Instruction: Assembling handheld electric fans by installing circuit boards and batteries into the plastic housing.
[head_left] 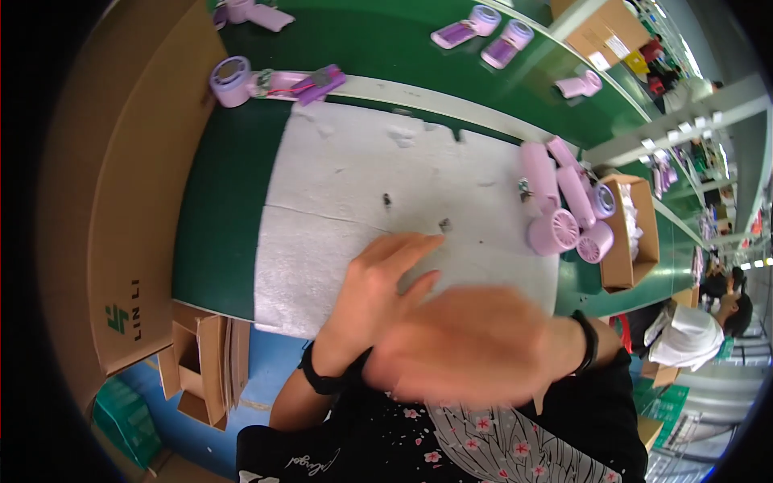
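Note:
My left hand (pixel 374 278) is over the white foam sheet (pixel 322 169), its fingers stretched out and thumb apart, with nothing seen in it. Just beyond its fingertips lies a tiny dark piece (pixel 444 226), too small to name. Another small dark piece (pixel 386 200) rests on the sheet farther left. My right hand (pixel 475 342) is raised in front of my body, close to the left hand and overlapping it in view. Motion smears its fingers, so whether it holds anything is hidden.
Pink handheld fan parts (pixel 555 197) lie at the right beside a small open carton (pixel 632 233). An opened fan with a purple battery part (pixel 318 84) sits on the far ledge. A tall cardboard box (pixel 145 185) walls the left. More fans (pixel 507 44) stand beyond the ledge.

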{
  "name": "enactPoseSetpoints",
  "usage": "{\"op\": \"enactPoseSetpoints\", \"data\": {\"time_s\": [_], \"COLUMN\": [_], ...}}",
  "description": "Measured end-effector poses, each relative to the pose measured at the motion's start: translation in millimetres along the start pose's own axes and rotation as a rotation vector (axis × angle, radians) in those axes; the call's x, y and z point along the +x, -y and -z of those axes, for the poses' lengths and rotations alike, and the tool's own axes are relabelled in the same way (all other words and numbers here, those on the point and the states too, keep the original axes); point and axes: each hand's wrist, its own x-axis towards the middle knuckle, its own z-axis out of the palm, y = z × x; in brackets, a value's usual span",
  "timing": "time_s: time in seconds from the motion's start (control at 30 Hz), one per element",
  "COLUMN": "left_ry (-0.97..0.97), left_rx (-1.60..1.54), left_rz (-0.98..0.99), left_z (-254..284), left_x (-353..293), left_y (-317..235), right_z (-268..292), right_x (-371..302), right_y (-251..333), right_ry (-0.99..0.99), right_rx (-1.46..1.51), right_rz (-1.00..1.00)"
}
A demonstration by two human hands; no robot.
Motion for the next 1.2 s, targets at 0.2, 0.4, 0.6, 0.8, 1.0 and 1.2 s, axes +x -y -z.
{"op": "enactPoseSetpoints", "data": {"time_s": [0.2,0.4,0.6,0.8,1.0,1.2], "left_ry": [0.002,0.022,-0.012,-0.040,-0.026,0.021], "left_rx": [0.044,0.034,0.016,-0.061,-0.194,-0.224], "left_rz": [0.129,0.053,-0.070,-0.052,-0.147,-0.117], "left_z": [17,1,0,-7,-20,-29], "left_x": [-3,0,0,-5,-4,-2], "left_y": [-7,0,1,10,14,17], "right_z": [-53,-57,-37,9,8,-26], "right_x": [56,38,47,152,242,259], "right_y": [59,52,36,-99,-293,-377], "right_ry": [-0.315,-0.238,0.081,0.147,0.216,0.332], "right_rx": [0.607,0.644,0.259,-0.425,-0.582,-0.679], "right_rz": [0.441,0.455,0.501,0.246,-0.450,-0.592]}}
